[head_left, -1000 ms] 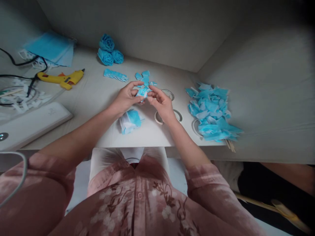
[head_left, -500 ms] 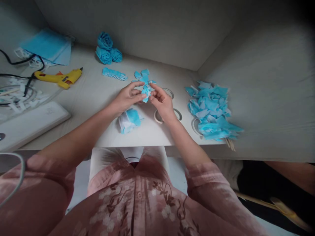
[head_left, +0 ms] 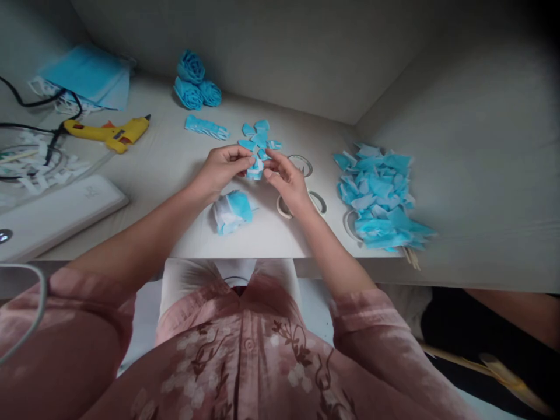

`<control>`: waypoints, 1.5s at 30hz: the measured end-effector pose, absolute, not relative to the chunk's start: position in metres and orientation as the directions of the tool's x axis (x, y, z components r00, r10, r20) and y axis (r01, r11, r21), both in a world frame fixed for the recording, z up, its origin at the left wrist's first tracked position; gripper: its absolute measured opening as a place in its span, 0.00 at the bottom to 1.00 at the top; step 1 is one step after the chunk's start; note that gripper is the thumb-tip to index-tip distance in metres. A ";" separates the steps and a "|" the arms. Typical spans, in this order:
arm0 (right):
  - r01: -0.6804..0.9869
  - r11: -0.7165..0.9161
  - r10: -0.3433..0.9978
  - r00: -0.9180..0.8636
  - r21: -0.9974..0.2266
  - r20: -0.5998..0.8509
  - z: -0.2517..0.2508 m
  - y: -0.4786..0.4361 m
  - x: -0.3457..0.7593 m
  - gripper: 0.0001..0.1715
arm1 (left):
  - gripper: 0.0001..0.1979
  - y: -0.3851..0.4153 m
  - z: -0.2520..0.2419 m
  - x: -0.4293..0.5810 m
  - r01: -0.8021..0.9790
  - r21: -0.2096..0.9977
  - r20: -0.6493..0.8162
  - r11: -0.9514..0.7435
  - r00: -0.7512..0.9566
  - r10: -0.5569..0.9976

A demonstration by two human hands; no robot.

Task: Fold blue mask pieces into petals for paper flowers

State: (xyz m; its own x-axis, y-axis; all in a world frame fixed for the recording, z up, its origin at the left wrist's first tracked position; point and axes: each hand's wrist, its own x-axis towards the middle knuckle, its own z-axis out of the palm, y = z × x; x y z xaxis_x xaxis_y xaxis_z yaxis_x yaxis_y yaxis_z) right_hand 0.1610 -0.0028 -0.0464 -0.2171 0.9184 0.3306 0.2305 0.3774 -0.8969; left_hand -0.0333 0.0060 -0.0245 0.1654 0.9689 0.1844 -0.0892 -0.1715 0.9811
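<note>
My left hand [head_left: 228, 167] pinches a small blue-and-white piece of mask fabric [head_left: 254, 170] between thumb and fingers, just above the table. Close at its right edge is my right hand [head_left: 289, 178], thumb and forefinger apart and the other fingers curled; whether a fingertip touches the piece I cannot tell. Right behind the hands lie several loose blue cut pieces [head_left: 259, 139]. Nearer to me, below my left wrist, sits a bundle of blue and white fabric [head_left: 233, 212]. A pleated blue strip [head_left: 206, 127] lies to the left of the cut pieces.
Three blue fabric roses [head_left: 191, 93] stand near the back wall. At left are a yellow glue gun [head_left: 114, 134], stacked blue masks [head_left: 87, 76], white scraps [head_left: 39, 163] and a white power bank [head_left: 61, 219]. Tape rolls [head_left: 284, 207] lie under my right wrist. Blue scraps [head_left: 376, 189] are heaped at right.
The pinched piece has shifted slightly left and turned. My left thumb now presses on it, while my right fingers have come a little away from it.
</note>
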 end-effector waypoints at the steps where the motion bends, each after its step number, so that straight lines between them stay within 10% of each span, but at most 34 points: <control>1: 0.211 0.358 0.923 -0.227 -0.910 0.311 -0.047 -0.002 0.160 0.38 | 0.08 0.006 -0.025 -0.033 -0.094 0.981 0.183 -0.169 0.166 0.969; 17: 0.228 0.306 0.942 -0.213 -0.924 0.260 -0.047 -0.006 0.157 0.24 | 0.08 0.002 -0.022 -0.034 -0.069 0.989 0.146 -0.134 0.235 0.961; 30: 0.434 0.599 0.801 -0.351 -0.673 0.486 -0.032 -0.011 0.163 0.29 | 0.08 0.003 -0.022 -0.030 -0.305 0.949 0.029 0.076 0.325 0.945; 37: 0.325 0.465 0.882 -0.257 -0.824 0.396 -0.046 -0.004 0.167 0.35 | 0.09 0.004 -0.017 -0.034 -0.279 0.960 0.099 -0.027 0.248 0.964; 45: 0.404 0.563 0.823 -0.197 -0.721 0.533 -0.047 -0.004 0.163 0.27 | 0.05 -0.001 -0.016 -0.030 -0.054 0.996 0.081 -0.071 0.215 0.973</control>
